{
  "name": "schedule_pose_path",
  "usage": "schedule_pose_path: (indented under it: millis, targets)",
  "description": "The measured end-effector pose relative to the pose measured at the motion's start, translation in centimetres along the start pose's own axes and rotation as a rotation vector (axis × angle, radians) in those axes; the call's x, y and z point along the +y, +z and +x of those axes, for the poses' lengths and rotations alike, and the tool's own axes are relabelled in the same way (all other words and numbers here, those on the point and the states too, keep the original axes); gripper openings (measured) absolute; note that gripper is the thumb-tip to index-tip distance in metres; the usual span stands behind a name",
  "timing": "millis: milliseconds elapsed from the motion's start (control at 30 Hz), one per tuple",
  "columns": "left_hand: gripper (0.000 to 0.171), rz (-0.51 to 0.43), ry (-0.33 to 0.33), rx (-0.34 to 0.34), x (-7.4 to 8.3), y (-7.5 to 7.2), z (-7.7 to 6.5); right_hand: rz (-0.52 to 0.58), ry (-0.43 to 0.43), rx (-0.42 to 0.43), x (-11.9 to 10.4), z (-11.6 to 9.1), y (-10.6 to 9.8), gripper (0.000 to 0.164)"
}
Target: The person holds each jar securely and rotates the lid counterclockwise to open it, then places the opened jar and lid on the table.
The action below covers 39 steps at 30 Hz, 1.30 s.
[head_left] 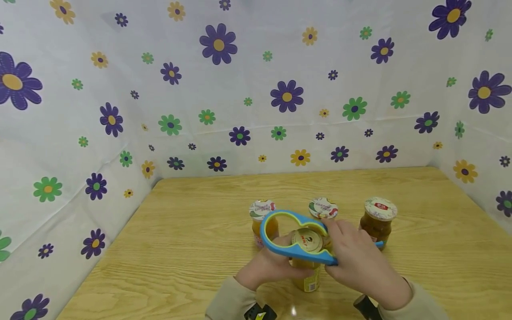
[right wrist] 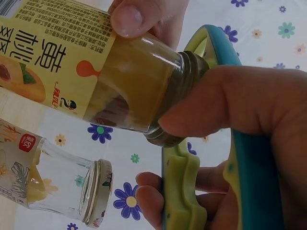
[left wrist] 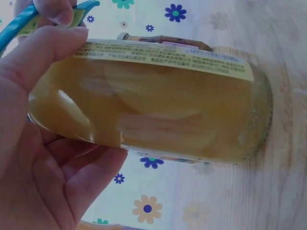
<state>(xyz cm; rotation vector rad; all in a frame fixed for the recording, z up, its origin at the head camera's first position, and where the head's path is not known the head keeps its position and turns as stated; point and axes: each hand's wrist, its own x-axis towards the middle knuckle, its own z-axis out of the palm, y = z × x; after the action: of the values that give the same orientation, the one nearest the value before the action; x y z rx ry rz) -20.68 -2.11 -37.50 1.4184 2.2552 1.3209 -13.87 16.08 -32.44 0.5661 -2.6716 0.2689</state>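
My left hand [head_left: 266,266] grips a glass jar of yellow peaches [head_left: 311,282] round its side, thumb on one side and fingers on the other. The jar has a gold lid [head_left: 307,240] and a yellow label [right wrist: 53,52] with a peach picture. In my right hand [head_left: 358,260] is a blue jar opener [head_left: 280,250] with a scalloped light-green inner edge. Its loop lies around the level of the lid, and the handle runs under my right palm. The right wrist view has my right thumb [right wrist: 201,108] against the lid's edge.
Behind the held jar stand a jar with orange contents [head_left: 264,229] at left, another with a patterned white lid [head_left: 323,208] in the middle, and a dark brown jar [head_left: 376,222] at right. Floral cloth [head_left: 248,80] hangs round the wooden table [head_left: 180,249].
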Motion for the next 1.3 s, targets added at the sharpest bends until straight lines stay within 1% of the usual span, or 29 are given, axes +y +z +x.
schedule_pose_path:
  millis: [67,133,200,267,367,467,567,633,733,800,967,1033,1133,1300]
  targets:
    - [0.063,0.029,-0.001,-0.003,0.1,0.0,0.0,-0.006,0.000,-0.002,-0.1,0.0,0.1,0.073]
    - [0.065,0.034,-0.022,-0.008,0.4,-0.1,0.0,-0.007,0.001,-0.007,-0.1,0.0,0.2,0.073]
    - [0.066,0.009,-0.045,-0.015,1.1,-0.2,0.0,-0.008,0.003,-0.005,-0.2,0.0,0.3,0.074]
    - [0.065,-0.042,-0.073,-0.023,1.9,-0.4,0.0,-0.016,0.004,-0.003,-0.3,0.0,0.4,0.074]
    - [0.064,-0.067,-0.085,-0.023,2.8,-0.7,-0.1,-0.026,0.011,-0.005,-0.4,0.0,0.4,0.075]
    - [0.065,-0.045,-0.082,-0.018,2.2,-0.5,0.0,-0.034,0.026,-0.030,-0.6,0.2,0.5,0.077]
    - [0.068,-0.009,-0.076,-0.008,1.0,-0.2,0.0,-0.044,0.033,-0.059,-0.7,0.5,0.6,0.079]
    - [0.069,-0.002,-0.077,-0.006,0.3,-0.1,-0.1,-0.055,0.032,-0.078,-0.8,0.6,0.6,0.082]
    - [0.068,0.003,-0.088,-0.008,0.0,0.0,-0.2,-0.065,0.028,-0.103,-0.9,0.7,0.7,0.084]
    - [0.067,-0.012,-0.097,-0.013,0.4,0.0,-0.3,-0.073,0.031,-0.123,-1.0,0.8,0.6,0.086]
    - [0.064,-0.054,-0.129,-0.022,2.2,-0.4,-0.3,-0.083,0.050,-0.160,-1.2,0.9,0.5,0.088]
    - [0.063,-0.061,-0.139,-0.027,2.7,-0.5,-0.3,-0.083,0.056,-0.173,-1.3,0.9,0.5,0.089]
    - [0.063,-0.061,-0.146,-0.033,2.9,-0.6,-0.3,-0.086,0.067,-0.189,-1.3,1.0,0.4,0.089]
    - [0.064,-0.053,-0.142,-0.031,2.8,-0.5,-0.2,-0.089,0.079,-0.200,-1.2,1.0,0.4,0.089]
